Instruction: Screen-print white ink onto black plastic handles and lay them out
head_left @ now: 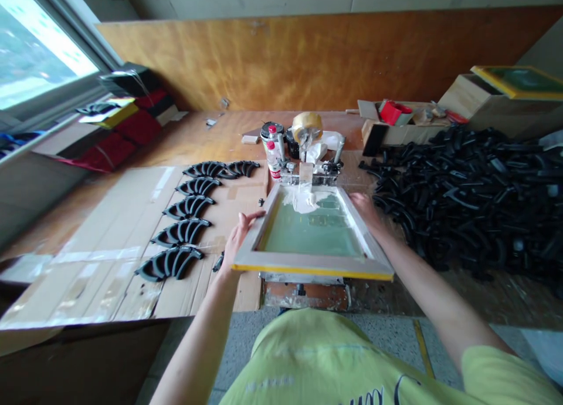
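A silk-screen printing frame (312, 263) with green mesh sits in front of me, attached to a metal clamp (308, 176) at its far end. White ink (303, 201) is smeared on the far part of the mesh. My left hand (240, 233) grips the left side of the frame, its fingers partly hidden by the edge. On the opposite side, my right hand (366, 210) holds the frame's right edge, and some of its fingers are out of sight. Below the frame, part of a printing base (303, 293) shows.
Curved black plastic parts (169, 263) lie in rows on cardboard (109, 235) at left. A large heap of black parts (466, 199) covers the right side. Behind the clamp stand red-capped bottles (272, 152) and a tape roll (307, 123). Boxes (396, 134) stand at back right.
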{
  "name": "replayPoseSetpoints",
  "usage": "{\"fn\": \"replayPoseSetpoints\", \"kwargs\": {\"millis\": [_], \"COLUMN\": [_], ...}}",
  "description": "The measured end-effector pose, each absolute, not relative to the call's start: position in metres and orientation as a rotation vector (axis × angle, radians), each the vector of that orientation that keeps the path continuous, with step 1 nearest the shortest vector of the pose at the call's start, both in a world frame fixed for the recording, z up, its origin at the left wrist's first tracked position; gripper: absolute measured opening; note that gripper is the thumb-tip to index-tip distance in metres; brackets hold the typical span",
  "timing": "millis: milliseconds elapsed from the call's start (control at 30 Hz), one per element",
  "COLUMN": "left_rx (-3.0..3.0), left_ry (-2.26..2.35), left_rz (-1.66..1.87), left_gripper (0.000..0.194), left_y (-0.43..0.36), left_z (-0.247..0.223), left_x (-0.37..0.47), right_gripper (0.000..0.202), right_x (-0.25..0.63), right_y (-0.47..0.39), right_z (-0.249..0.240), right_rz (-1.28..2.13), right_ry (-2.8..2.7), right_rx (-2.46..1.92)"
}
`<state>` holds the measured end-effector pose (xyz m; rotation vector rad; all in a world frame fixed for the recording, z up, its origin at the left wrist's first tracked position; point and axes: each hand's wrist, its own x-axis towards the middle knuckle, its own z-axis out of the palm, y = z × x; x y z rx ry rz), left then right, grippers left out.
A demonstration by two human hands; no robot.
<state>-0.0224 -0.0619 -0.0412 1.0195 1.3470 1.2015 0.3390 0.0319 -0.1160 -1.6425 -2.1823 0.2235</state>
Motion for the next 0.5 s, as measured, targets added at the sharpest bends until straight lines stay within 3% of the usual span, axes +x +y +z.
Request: {"fn": "replayPoseSetpoints", "kwargs": {"millis": [67, 200, 367, 500], "left_rx": [0.978, 0.911, 0.970, 0.992], "left_ry": [1.384, 1.457, 1.561, 1.564], "left_rz": [1.055, 0.930, 0.887, 0.888], "left_gripper": [0.063, 0.085, 0.076, 0.072], "left_y": [-0.078, -0.093, -0.091, -0.091], "left_z": [-0.066, -0.117, -0.151, -0.161], "left_x": [-0.027, -0.026, -0.025, -0.029], "right_gripper": [0.038, 0.054, 0.016, 0.016], "right_x": [0.334, 0.272, 0.217, 0.231], "right_y": [0.052, 0.084, 0.077, 0.044], "right_z": [-0.099, -0.074, -0.082, -0.090], "right_rz": [0.137, 0.016, 0.072, 0.113], "right_ry": [-2.038, -2.155, -2.529, -2.729], "right_rx": [-1.669, -1.445, -1.476, -1.234]}}
